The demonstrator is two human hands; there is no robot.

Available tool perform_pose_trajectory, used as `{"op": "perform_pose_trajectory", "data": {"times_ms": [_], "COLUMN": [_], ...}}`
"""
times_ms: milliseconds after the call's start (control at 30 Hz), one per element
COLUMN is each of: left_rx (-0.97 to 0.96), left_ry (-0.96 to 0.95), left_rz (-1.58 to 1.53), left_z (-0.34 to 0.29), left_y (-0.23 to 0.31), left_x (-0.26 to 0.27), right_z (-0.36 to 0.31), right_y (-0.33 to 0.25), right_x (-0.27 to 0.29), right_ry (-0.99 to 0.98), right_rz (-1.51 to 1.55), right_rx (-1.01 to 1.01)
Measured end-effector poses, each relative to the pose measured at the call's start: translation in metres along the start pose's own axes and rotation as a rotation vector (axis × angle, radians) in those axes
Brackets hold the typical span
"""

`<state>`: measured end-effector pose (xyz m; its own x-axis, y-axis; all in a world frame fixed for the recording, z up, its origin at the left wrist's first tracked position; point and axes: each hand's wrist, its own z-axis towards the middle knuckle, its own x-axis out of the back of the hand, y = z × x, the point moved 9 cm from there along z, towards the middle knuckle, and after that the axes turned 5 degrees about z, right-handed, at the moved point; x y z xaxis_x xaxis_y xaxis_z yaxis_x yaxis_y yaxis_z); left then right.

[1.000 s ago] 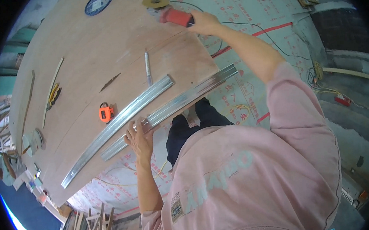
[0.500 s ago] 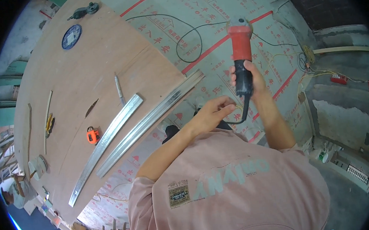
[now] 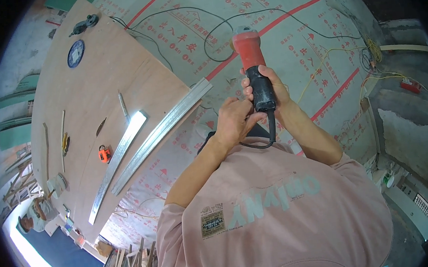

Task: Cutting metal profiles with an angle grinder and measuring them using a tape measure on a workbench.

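A red and black angle grinder [image 3: 251,51] points away from me, its head at the far end and its cord leaving the near end. My right hand [image 3: 275,82] is wrapped round the black grip from the right side. Curled against the left of the same grip, close to the cord end, is my left hand [image 3: 235,119]; some of its fingertips are hidden. To the left, two shiny metal channels [image 3: 119,162] [image 3: 164,134] lie slantwise on a wooden board [image 3: 136,84].
On the board lie an orange tape measure [image 3: 105,154], a marker-like pen [image 3: 123,105], a yellow utility knife [image 3: 65,144], a blue-rimmed disc [image 3: 75,54] and a dark power tool [image 3: 84,25]. Cords [image 3: 200,10] cross the printed floor sheeting. A person [image 3: 36,214] is at lower left.
The grinder and my right hand have shifted left and tilted slightly. My left hand has come up from beside the cord onto the black grip. The view has turned a little.
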<state>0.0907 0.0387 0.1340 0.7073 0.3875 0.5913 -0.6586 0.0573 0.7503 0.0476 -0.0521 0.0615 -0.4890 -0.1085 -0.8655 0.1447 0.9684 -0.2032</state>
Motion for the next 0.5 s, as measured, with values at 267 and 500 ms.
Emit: {"op": "perform_pose_trajectory", "data": {"times_ms": [267, 500], "left_rx": [-0.06, -0.262], "left_ry": [-0.014, 0.064], "left_rz": [0.125, 0.45], "left_z": [-0.005, -0.015], "left_y": [0.005, 0.025], "left_x": [0.0, 0.011], "right_z": [-0.004, -0.007], "right_y": [0.001, 0.015], "right_x": [0.0, -0.001], "right_ry": [0.07, 0.083], "right_rz": [-0.088, -0.043], "right_rx": [0.021, 0.018]}}
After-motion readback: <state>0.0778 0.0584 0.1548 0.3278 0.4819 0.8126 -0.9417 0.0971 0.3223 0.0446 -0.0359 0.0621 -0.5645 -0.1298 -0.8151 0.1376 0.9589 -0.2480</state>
